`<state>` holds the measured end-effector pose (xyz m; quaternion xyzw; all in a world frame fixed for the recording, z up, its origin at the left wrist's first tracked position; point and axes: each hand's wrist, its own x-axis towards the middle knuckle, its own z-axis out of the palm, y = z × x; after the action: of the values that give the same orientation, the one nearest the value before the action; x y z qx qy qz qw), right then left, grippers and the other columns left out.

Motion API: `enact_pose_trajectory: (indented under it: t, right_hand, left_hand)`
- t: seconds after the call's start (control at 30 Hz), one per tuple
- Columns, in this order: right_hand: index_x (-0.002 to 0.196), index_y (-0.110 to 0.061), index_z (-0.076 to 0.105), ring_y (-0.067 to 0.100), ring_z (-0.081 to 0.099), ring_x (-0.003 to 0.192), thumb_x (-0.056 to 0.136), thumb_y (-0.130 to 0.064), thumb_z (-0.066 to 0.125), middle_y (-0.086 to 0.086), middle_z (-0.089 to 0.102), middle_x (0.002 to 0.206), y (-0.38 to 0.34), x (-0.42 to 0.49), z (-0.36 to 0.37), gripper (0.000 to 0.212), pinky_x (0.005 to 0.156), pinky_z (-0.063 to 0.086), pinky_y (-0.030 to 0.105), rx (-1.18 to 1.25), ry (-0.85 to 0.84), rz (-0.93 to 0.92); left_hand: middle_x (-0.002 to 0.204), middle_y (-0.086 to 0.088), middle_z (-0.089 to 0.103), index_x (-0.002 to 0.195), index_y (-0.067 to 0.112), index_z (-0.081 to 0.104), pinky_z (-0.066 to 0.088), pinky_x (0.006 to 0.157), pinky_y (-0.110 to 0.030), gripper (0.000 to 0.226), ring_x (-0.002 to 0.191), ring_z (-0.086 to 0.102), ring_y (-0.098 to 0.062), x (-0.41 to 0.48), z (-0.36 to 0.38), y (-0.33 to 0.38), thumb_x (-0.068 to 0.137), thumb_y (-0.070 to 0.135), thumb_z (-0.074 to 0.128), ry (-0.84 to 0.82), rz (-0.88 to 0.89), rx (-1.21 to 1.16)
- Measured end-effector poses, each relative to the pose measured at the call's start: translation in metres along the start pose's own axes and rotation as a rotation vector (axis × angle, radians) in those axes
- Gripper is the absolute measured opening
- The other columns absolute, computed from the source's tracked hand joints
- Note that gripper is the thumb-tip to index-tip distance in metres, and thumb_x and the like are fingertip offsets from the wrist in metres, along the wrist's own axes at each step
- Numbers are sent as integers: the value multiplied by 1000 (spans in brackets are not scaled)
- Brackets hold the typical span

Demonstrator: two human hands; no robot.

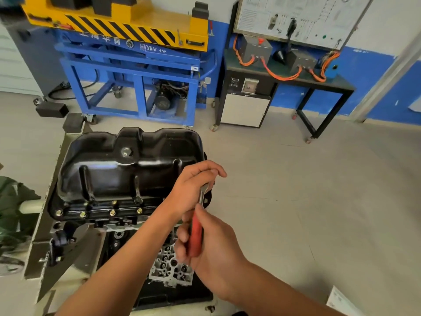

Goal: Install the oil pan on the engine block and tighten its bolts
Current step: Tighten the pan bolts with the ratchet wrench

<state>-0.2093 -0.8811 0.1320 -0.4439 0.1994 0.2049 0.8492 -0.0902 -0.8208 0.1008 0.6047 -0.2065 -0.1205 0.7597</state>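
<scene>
Oil pan (127,169): black, sitting bottom-up on the engine block (118,226), left of centre. Its flange looks flush along the near edge.

Bolts (112,212): a row of gold-ish ones is in along the near flange. No way to tell from here how tight they are.

Ratchet wrench (196,233): red handle, metal head down at the pan's near right corner. Whatever bolt it's on is hidden under the hand.

Left hand (193,185): fingers curled down over the ratchet head, steadying it on the corner.

Right hand (216,247): wrapped around the red handle, thumb lying along the top.

Step, I reckon: tightening the flange bolts, currently on the right corner.

What could go wrong: if the socket sits crooked it can slip off and round the bolt head, and knuckles then go into the flange. Cranking this one corner hard before the others are snug could warp the flange and leave a leak. Too much pull could strip the threads.

Containers: the pan is one, but its open side faces down, so the inside is hidden. The drain plug (126,152) is fitted. The cabinet (245,110) under the far bench (337,84) is closed, contents unknown.

Further out: blue cart (136,71) at far left, with a motor low inside its frame. Orange cables (280,75) run between boxes on the bench.
</scene>
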Motion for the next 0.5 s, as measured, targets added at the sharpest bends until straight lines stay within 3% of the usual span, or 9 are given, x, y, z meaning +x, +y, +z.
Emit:
enact_pose_trajectory:
  t: [0.13,0.27,0.4,0.5]
  right_hand:
    - [95,-12,52,13,38,46,105,-41,41,3,47,61,-9,-2,-9,33,47,32,25,36,-48,102]
    - [89,-15,56,10,32,44,103,-41,44,-2,42,59,-32,3,-32,32,44,27,22,-220,-190,180]
    - [82,-17,57,9,27,42,102,-32,54,-5,35,54,-71,15,-60,25,40,22,21,-807,-257,187]
    - [67,-21,50,11,30,42,97,-33,62,-8,36,49,-108,26,-63,34,43,27,21,-1347,-296,169]
  left_hand:
    - [48,-1,44,84,7,70,30,54,-24,25,49,36,-12,2,3,0,87,15,47,-12,2,57]
    - [49,-1,45,76,17,71,30,50,-21,28,48,36,-10,2,-6,-2,86,14,46,-19,0,-19]
    - [49,1,43,76,21,72,24,46,-24,30,46,32,-12,-3,-14,-5,86,16,45,-37,-12,2]
    - [48,6,38,82,22,74,23,44,-19,31,43,28,-7,-8,-12,-5,87,16,44,-41,-25,-5]
